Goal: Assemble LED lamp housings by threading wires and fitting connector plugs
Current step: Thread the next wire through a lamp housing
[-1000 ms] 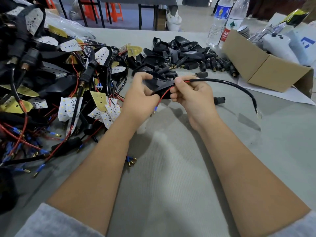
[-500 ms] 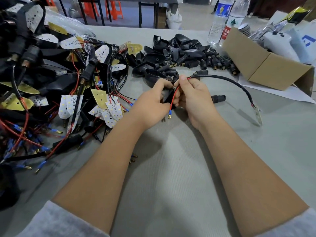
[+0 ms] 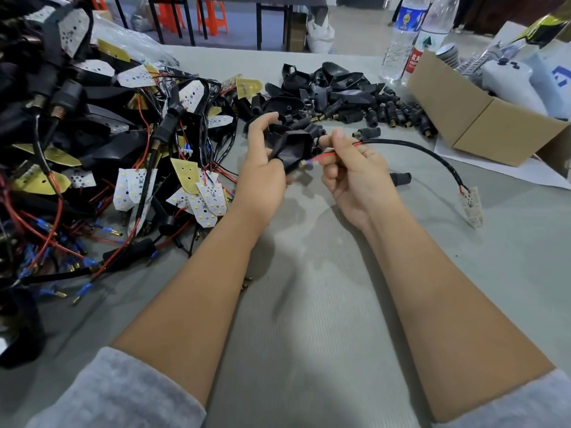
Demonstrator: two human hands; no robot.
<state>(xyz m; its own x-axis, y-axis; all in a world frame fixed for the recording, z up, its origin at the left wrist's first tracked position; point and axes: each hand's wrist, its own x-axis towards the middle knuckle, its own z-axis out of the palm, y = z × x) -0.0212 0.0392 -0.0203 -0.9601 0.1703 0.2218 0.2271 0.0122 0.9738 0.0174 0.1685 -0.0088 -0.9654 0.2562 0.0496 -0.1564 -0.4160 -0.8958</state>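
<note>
Surface: grey ribbed table mat [image 3: 309, 350], with a workshop floor and orange stools beyond it.
Left hand: the left hand [image 3: 262, 168] grips a black lamp housing [image 3: 292, 149], fingers curled round its far side and thumb near its lower edge; it is lifted off the mat, probably so the opening faces the incoming wire.
Right hand: the right hand [image 3: 352, 171] pinches the red wire [image 3: 324, 156] between thumb and forefinger just behind its brass tip, the other fingers loosely curled. A grip this close to the tip likely keeps the limp lead stiff enough to aim.
Wire direction: the tip points left, touching or just at the housing's lower edge; I cannot tell whether it has entered a hole.
Cable axis: the black cable [image 3: 411, 149] runs rightward from the pinch, arches over the mat and drops to a small LED board [image 3: 472, 206] lying flat.
Stock: loose housings and plugs [image 3: 340, 97] are heaped behind the hands; wired assemblies [image 3: 123, 149] are piled at left; a cardboard box [image 3: 482, 118] stands at right.
</note>
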